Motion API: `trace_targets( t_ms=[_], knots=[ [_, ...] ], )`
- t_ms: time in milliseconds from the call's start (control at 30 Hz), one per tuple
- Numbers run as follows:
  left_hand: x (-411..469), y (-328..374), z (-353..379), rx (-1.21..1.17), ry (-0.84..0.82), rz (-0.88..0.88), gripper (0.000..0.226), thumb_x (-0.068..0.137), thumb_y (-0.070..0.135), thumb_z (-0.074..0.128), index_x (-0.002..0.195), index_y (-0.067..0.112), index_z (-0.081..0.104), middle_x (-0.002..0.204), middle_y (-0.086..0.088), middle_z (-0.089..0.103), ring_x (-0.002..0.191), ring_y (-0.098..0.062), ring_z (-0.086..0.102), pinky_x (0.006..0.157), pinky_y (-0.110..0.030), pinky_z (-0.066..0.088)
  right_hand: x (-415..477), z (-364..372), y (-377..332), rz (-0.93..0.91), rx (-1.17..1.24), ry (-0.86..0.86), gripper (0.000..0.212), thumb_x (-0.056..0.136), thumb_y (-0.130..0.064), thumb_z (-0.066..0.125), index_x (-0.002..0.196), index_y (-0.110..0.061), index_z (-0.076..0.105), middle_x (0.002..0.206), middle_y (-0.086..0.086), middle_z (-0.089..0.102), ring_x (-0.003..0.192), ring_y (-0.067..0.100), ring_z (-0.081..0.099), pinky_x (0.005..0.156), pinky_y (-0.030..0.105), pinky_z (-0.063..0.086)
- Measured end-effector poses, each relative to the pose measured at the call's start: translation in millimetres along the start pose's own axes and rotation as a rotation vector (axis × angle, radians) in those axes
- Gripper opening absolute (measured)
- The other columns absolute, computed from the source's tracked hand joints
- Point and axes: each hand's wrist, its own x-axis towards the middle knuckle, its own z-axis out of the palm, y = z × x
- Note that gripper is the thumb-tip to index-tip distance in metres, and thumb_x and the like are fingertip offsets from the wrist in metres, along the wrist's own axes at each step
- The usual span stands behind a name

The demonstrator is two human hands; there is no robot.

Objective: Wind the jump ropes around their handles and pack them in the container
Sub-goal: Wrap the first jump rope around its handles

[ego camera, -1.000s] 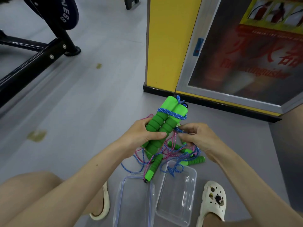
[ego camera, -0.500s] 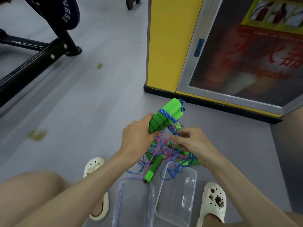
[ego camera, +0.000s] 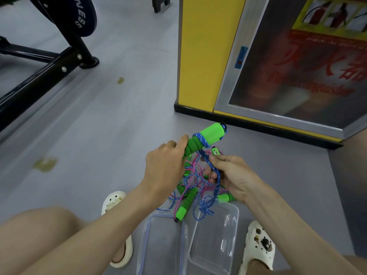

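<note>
Holding the green handles (ego camera: 210,133) up off the floor, the left hand (ego camera: 162,169) curls tight around them, with blue rope wound near their top. The right hand (ego camera: 234,175) pinches a blue rope (ego camera: 205,158) just beside them. More ropes lie in a messy pile (ego camera: 194,181) on the floor, reaching the edge of the clear container (ego camera: 216,247).

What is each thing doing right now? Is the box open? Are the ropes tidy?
Left hand: grips the paired handles.
Right hand: pinches the blue rope.
Paired handles: a few rope turns on.
Other ropes: tangled on the floor.
Box: open, lid beside it.
</note>
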Motion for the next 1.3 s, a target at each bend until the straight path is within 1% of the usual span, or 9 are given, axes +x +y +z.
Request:
trace_targets(
  t_ms=[167, 400, 467, 533, 667, 800, 933, 1100, 1300],
  knots=[
    [-4, -1, 7, 0.145, 0.111, 0.076, 0.064, 0.040, -0.002, 0.078, 0.103, 0.011, 0.070, 0.061, -0.004, 0.060, 0.048, -0.024, 0.054, 0.042, -0.023, 0.023, 3, -1, -1, -0.004, -0.006, -0.078, 0.020, 0.095, -0.009, 0.052, 0.104, 0.007, 0.057, 0.053, 0.007, 0.056, 0.034, 0.004, 0.029, 0.034, 0.015, 0.022],
    [-9, 4, 22, 0.180, 0.336, 0.195, 0.053, 0.071, 0.004, 0.038, 0.116, 0.012, 0.066, 0.080, -0.009, 0.067, 0.060, -0.026, 0.060, 0.049, -0.030, 0.045, 0, 4, -1, -0.051, 0.050, -0.016, 0.038, 0.074, -0.041, 0.067, 0.072, -0.004, 0.059, 0.055, 0.008, 0.048, 0.037, 0.007, 0.024, 0.037, 0.017, 0.019],
    [-9, 6, 27, 0.144, 0.323, 0.235, 0.052, 0.075, 0.010, 0.048, 0.126, 0.012, 0.061, 0.089, -0.010, 0.068, 0.068, -0.026, 0.062, 0.057, -0.031, 0.048, 0, 2, -1, -0.074, 0.060, 0.029, 0.038, 0.080, -0.040, 0.065, 0.068, -0.005, 0.055, 0.053, 0.007, 0.045, 0.036, 0.007, 0.023, 0.036, 0.017, 0.019],
    [-9, 8, 31, 0.041, 0.245, 0.251, 0.059, 0.078, 0.030, 0.062, 0.134, 0.013, 0.052, 0.096, -0.008, 0.066, 0.080, -0.026, 0.062, 0.070, -0.034, 0.050, 1, -1, -4, -0.116, 0.058, 0.057, 0.035, 0.087, -0.034, 0.063, 0.067, -0.006, 0.054, 0.052, 0.006, 0.046, 0.036, 0.007, 0.024, 0.036, 0.017, 0.020],
    [-1, 13, 7, -0.494, -0.103, 0.001, 0.068, 0.086, 0.063, 0.046, 0.141, 0.024, 0.044, 0.114, 0.001, 0.059, 0.102, -0.017, 0.055, 0.084, -0.033, 0.047, 5, -12, -9, -0.183, -0.021, 0.091, 0.042, 0.091, -0.034, 0.058, 0.057, -0.010, 0.051, 0.054, 0.006, 0.044, 0.039, 0.009, 0.023, 0.038, 0.018, 0.022],
    [13, 5, -13, -1.225, -0.542, -0.465, 0.053, 0.082, 0.045, 0.067, 0.129, 0.024, 0.056, 0.109, -0.002, 0.067, 0.093, -0.014, 0.066, 0.085, -0.031, 0.054, 0, -17, -6, -0.164, -0.031, -0.014, 0.039, 0.094, -0.033, 0.052, 0.063, -0.009, 0.052, 0.048, 0.000, 0.047, 0.039, 0.008, 0.026, 0.040, 0.018, 0.024],
    [3, 3, -14, -1.557, -0.911, -0.487, 0.050, 0.077, 0.032, 0.076, 0.122, 0.018, 0.060, 0.111, -0.011, 0.070, 0.095, -0.025, 0.069, 0.080, -0.039, 0.055, -6, -19, -6, -0.182, -0.056, -0.058, 0.039, 0.086, -0.041, 0.052, 0.066, -0.008, 0.051, 0.044, -0.003, 0.044, 0.044, 0.011, 0.029, 0.045, 0.020, 0.029],
    [7, 2, -12, -1.418, -0.537, -0.454, 0.035, 0.076, 0.009, 0.078, 0.106, 0.021, 0.064, 0.096, -0.004, 0.072, 0.083, -0.016, 0.070, 0.070, -0.029, 0.058, -1, -18, -3, -0.207, -0.169, 0.033, 0.032, 0.088, -0.039, 0.057, 0.074, -0.011, 0.064, 0.053, 0.005, 0.054, 0.043, 0.011, 0.040, 0.053, 0.025, 0.037],
    [8, -5, -7, -0.724, -0.215, -0.320, 0.050, 0.073, 0.044, 0.076, 0.118, 0.037, 0.055, 0.093, 0.007, 0.069, 0.089, -0.021, 0.064, 0.078, -0.038, 0.052, -1, -12, 1, -0.223, -0.336, 0.031, 0.022, 0.091, -0.017, 0.061, 0.086, 0.004, 0.066, 0.055, 0.009, 0.055, 0.035, 0.010, 0.041, 0.040, 0.021, 0.037]
  ],
)
